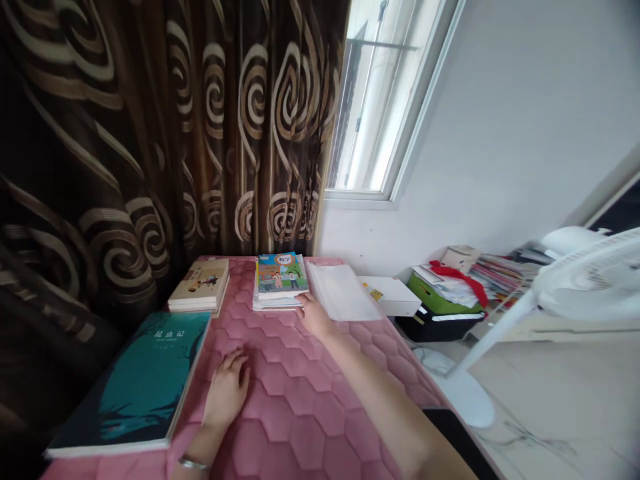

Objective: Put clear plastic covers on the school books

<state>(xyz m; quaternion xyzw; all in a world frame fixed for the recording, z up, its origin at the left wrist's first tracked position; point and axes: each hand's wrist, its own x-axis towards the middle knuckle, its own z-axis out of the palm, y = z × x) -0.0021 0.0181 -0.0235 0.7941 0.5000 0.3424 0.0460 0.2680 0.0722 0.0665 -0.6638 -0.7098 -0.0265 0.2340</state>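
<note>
My right hand (314, 316) reaches forward to the near right corner of a small stack topped by a colourful blue and green textbook (281, 275). Its fingers are bent round that corner, touching the books' edges. My left hand (227, 387) rests palm down on the pink quilted cover (280, 400), fingers loosely stretched and holding nothing. Left of it lies a large teal and dark hardcover book (150, 380) with white Chinese characters. Behind that book stands a pile of beige-covered books (200, 285). A translucent white sheet or folder (343, 292) lies right of the textbook stack.
A patterned brown curtain (250, 127) hangs behind and to the left. Beyond the right edge are a white box (393, 297), a green and black bin (440, 313) full of papers, and a white standing fan (505, 327). A dark flat object (460, 440) lies beneath my right forearm.
</note>
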